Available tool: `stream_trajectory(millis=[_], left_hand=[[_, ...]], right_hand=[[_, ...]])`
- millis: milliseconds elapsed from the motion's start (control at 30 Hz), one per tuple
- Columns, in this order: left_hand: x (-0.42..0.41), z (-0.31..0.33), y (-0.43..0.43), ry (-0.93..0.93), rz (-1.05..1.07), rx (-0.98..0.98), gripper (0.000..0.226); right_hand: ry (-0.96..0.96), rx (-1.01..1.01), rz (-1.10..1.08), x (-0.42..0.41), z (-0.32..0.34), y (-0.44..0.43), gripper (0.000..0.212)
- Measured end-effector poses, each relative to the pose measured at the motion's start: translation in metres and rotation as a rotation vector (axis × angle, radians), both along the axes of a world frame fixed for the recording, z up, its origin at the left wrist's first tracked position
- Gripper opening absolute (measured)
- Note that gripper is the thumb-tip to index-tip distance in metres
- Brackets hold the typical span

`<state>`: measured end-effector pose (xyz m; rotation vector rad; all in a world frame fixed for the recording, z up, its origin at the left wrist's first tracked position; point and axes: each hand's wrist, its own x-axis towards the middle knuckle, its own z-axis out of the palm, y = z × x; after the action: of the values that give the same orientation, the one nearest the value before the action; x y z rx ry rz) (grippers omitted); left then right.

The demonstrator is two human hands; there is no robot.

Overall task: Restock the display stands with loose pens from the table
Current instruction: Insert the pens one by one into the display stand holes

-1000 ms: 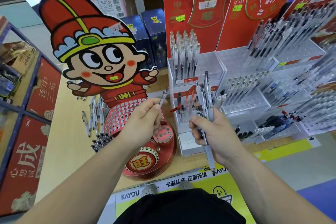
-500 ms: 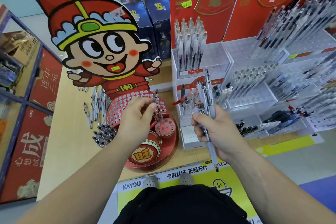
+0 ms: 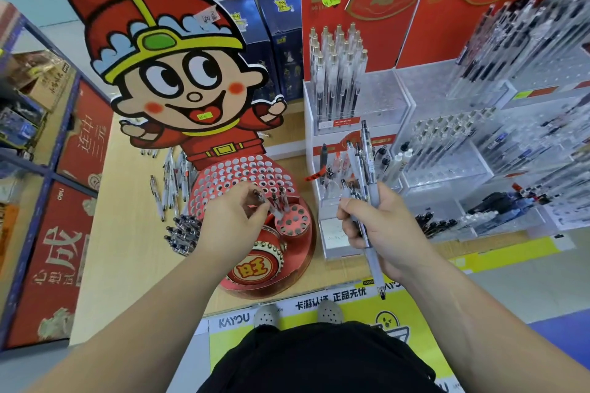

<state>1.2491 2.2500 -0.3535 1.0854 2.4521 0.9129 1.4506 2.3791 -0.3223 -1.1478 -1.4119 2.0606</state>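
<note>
While the left hand [image 3: 233,226] pinches a pen [image 3: 269,205] tilted over the small holed cup [image 3: 295,223] of the red stand [image 3: 220,180], the right hand [image 3: 384,230] grips a bundle of pens [image 3: 364,166]; loose pens [image 3: 169,183] lie on the surface [image 3: 127,233] beside the stand.

I see two dark blue boxes [image 3: 271,41] standing upright side by side at the back. On my left are red panels [image 3: 51,265] with Chinese characters and a cardboard box [image 3: 41,80] above them. Below, grey shoes [image 3: 266,316] sit just beside a yellow banner [image 3: 415,306].
</note>
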Motion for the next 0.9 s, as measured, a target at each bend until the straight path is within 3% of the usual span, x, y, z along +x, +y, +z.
stream_trajectory(millis=[900], left_hand=[[-0.004, -0.009, 0.008, 0.140, -0.164, -0.149, 0.012]], right_hand=[[0.028, -0.019, -0.027, 0.003, -0.001, -0.005, 0.013]])
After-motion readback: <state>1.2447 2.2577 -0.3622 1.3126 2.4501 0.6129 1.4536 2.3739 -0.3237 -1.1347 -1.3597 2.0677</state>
